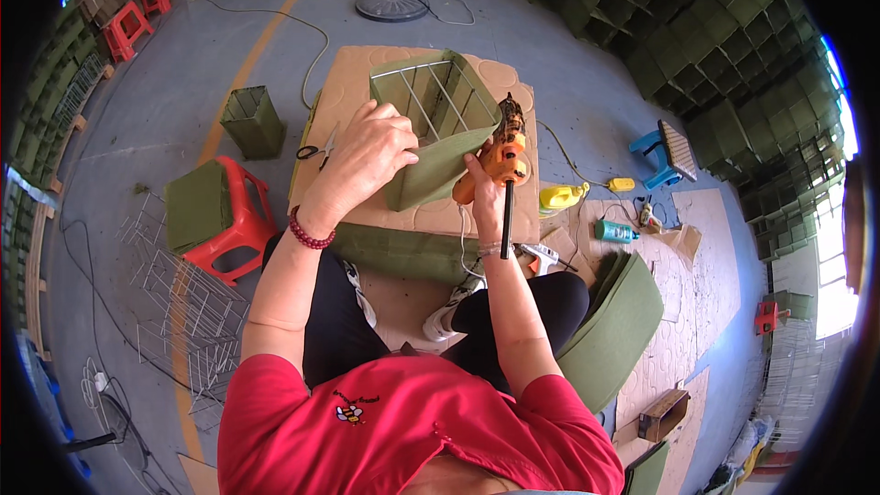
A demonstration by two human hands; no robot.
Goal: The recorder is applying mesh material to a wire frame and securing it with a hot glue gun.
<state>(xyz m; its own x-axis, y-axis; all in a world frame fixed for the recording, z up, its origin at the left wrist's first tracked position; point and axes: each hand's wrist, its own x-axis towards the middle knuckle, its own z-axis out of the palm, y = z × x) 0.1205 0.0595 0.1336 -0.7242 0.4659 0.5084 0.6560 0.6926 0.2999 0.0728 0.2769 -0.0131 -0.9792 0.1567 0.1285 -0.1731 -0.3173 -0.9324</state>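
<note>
A green fabric box (435, 165) with a metal wire frame (435, 82) inside stands on the cardboard-topped work surface (353, 64) before me, its open top up. My left hand (374, 151) is closed at the box's near left side, fingers bent against the fabric; its fingertips are partly hidden. My right hand (486, 197) grips an orange hot glue gun (506, 163) with a dark, stained nozzle end and a black glue stick out of its back. The right thumb lies close against the box's right side. Black-handled scissors (318, 150) lie left of my left hand.
A red stool (246, 229) with green panels and wire frames (188, 312) are at left, near a small green box (253, 124). A yellow bottle (561, 197), teal bottle (616, 231) and white glue gun (543, 258) lie right. Green sheets (619, 330) rest beside my knee.
</note>
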